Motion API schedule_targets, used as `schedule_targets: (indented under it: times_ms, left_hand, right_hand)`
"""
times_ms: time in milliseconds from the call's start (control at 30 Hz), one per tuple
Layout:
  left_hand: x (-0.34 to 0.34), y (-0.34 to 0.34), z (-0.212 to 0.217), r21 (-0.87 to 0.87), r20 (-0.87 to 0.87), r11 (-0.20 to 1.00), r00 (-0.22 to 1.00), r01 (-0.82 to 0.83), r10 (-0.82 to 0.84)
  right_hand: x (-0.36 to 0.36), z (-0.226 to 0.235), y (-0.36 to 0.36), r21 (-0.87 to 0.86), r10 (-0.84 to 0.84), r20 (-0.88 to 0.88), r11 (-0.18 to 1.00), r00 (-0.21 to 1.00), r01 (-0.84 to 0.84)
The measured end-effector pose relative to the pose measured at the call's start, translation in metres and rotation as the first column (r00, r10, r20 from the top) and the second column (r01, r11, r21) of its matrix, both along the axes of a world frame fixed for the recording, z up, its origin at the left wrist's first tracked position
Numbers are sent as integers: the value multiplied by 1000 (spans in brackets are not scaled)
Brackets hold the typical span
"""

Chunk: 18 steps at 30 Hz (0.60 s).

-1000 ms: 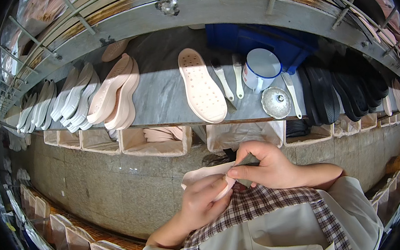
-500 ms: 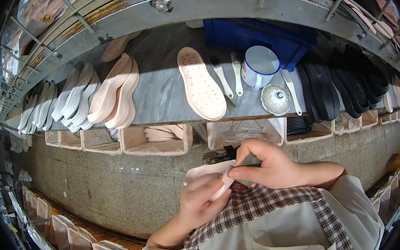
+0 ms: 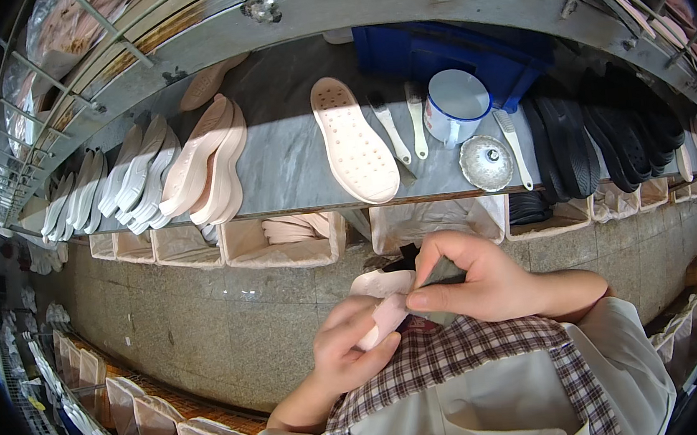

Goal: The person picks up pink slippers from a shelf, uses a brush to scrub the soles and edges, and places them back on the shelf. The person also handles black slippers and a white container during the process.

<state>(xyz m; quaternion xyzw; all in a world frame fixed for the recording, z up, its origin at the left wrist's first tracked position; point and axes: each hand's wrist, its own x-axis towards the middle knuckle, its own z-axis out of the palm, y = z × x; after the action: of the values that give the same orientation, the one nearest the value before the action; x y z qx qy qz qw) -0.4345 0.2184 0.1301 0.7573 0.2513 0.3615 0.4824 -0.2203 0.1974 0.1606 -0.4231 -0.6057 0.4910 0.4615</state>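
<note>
In front of my apron, my left hand (image 3: pixel 346 345) is closed around a pale pink shoe sole (image 3: pixel 383 283), its fingers over the side and the thumb underneath. My right hand (image 3: pixel 489 284) has thumb and forefinger pinched together at the sole's near right end. Whatever lies in that pinch is too small or hidden to name; a grey-green patch shows between the fingers. Beyond my hands, another pale pink sole (image 3: pixel 352 146) with small holes lies on the grey bench (image 3: pixel 278 140). Two white-handled brushes (image 3: pixel 392 134) rest right of it, beside a dark triangular blade (image 3: pixel 406 176).
A white mug (image 3: pixel 457 110) with a blue rim, a metal lid (image 3: pixel 485 162) and another brush (image 3: pixel 513 147) stand near a blue crate (image 3: pixel 443 62). Pink soles (image 3: pixel 201 164) and black soles (image 3: pixel 559 143) flank them. Lined bins (image 3: pixel 285 255) sit below the bench; a metal rack (image 3: pixel 329 14) crosses above.
The sole in my left hand has tilted and shows more of its pink side near the pinch. My right hand has shifted slightly right. The view has moved a little.
</note>
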Motion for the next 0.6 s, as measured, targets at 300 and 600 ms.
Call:
schedule_targets:
  times_ms: [300,600]
  left_hand:
    - [5,-2,2,12,-11,1000,1000,-9,10]
    - [8,-5,0,154,-34,988,999,27,-22]
  right_hand:
    - [-4,6,-7,-3,-30,115,1000,993,30]
    - [-11,0,-14,20,-155,109,988,982,154]
